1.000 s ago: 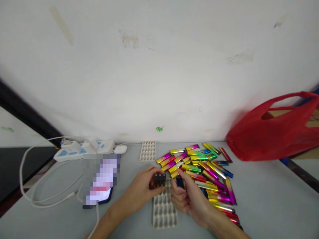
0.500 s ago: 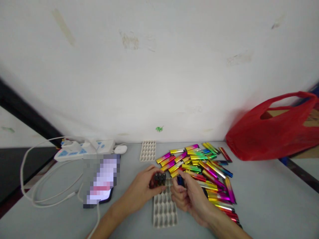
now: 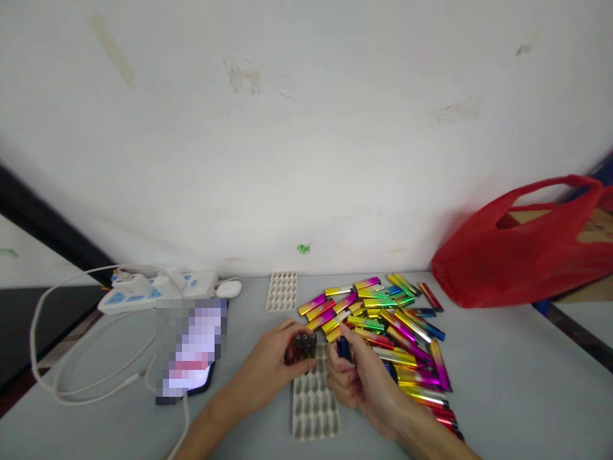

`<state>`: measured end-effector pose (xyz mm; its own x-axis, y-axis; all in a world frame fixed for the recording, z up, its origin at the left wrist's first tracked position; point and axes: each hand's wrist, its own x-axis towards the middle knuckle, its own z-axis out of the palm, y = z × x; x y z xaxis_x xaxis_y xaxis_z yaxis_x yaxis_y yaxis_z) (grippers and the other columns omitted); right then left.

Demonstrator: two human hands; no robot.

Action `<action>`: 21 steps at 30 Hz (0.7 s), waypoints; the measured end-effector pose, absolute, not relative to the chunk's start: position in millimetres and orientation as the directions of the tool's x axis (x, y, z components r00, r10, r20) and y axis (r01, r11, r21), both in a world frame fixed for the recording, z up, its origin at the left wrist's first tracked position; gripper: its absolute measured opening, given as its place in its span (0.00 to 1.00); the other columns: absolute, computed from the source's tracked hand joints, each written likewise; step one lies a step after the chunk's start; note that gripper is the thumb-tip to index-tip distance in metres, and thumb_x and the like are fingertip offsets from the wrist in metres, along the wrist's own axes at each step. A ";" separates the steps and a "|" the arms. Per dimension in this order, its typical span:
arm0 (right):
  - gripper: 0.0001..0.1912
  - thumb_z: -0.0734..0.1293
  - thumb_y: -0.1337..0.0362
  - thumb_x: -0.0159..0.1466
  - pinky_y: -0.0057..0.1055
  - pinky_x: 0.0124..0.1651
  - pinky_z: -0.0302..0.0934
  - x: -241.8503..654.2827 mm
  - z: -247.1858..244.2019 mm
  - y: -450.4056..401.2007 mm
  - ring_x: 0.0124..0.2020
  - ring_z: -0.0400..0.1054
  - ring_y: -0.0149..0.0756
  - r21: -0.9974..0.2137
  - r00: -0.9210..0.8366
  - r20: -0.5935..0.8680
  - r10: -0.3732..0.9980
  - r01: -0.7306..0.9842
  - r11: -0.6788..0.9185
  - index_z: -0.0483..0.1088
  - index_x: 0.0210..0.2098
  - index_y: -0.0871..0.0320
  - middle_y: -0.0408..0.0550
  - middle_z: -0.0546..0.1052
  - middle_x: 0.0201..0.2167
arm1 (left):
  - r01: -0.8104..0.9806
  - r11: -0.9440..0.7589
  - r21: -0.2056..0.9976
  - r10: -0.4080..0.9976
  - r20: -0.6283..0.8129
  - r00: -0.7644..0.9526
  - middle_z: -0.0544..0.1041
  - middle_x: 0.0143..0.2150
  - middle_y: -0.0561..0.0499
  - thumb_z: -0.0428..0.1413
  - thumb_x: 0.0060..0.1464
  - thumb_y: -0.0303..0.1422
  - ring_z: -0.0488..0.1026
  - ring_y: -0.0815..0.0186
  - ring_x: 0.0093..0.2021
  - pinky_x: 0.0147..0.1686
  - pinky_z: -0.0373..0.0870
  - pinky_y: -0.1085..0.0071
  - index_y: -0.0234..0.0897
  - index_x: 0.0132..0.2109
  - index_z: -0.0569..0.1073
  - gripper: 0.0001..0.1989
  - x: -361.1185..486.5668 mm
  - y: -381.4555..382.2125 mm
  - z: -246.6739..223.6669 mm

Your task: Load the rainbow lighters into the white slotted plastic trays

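Note:
My left hand (image 3: 278, 354) is closed around several slim sticks (image 3: 305, 344) held side by side, their black ends with small round openings facing me. It hovers over the far end of a pale moulded tray (image 3: 316, 409) with rows of hollows. My right hand (image 3: 357, 377), just right of that tray, is closed on a dark blue shiny stick (image 3: 343, 348) standing up between thumb and fingers. Beyond and beside my right hand lies a loose pile of shiny metallic sticks (image 3: 366, 324) in yellow, purple, green, red and blue. The exact kind of stick is unclear.
A second pale tray (image 3: 282, 291) lies near the wall. At left are a phone (image 3: 196, 348) with a blurred screen, a white power strip (image 3: 158, 291) and looping white cables (image 3: 90, 401). A red plastic bag (image 3: 517, 255) stands at the back right.
The whole view has shifted slightly, moving things a little to the left. Both hands keep their holds, and the dark blue stick stays in my right hand.

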<state>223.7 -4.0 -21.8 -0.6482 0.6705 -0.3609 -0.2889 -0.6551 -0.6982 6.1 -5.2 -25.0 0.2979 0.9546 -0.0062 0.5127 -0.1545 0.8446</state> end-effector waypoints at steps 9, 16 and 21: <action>0.32 0.75 0.32 0.63 0.23 0.21 0.47 218.7 -24.6 -3.0 0.21 0.54 0.27 -0.766 -0.516 -0.277 0.811 -0.391 -0.510 0.72 0.45 0.55 0.37 0.67 0.26 | 0.518 -0.160 0.840 0.953 -0.006 0.303 0.79 0.47 0.51 0.68 0.62 0.34 0.78 0.60 0.43 0.42 0.70 0.69 0.43 0.52 0.82 0.12 6.3 -6.1 -21.2; 0.20 0.71 0.42 0.72 0.28 0.29 0.63 221.5 -23.2 1.1 0.32 0.67 0.35 -0.934 -0.419 -0.006 0.908 -0.323 -0.156 0.76 0.46 0.53 0.43 0.71 0.36 | 0.549 -0.141 0.824 0.957 -0.027 0.288 0.79 0.45 0.51 0.69 0.60 0.34 0.77 0.59 0.42 0.42 0.69 0.69 0.41 0.52 0.82 0.13 7.3 -6.1 -19.4; 0.14 0.70 0.50 0.76 0.34 0.44 0.64 233.1 -16.6 2.9 0.41 0.69 0.39 -0.995 -0.382 0.100 0.919 -0.020 0.100 0.79 0.48 0.53 0.45 0.73 0.40 | 0.545 -0.154 0.824 0.956 -0.016 0.294 0.80 0.48 0.50 0.69 0.60 0.34 0.77 0.58 0.45 0.44 0.70 0.68 0.42 0.54 0.82 0.15 7.0 -6.8 -17.1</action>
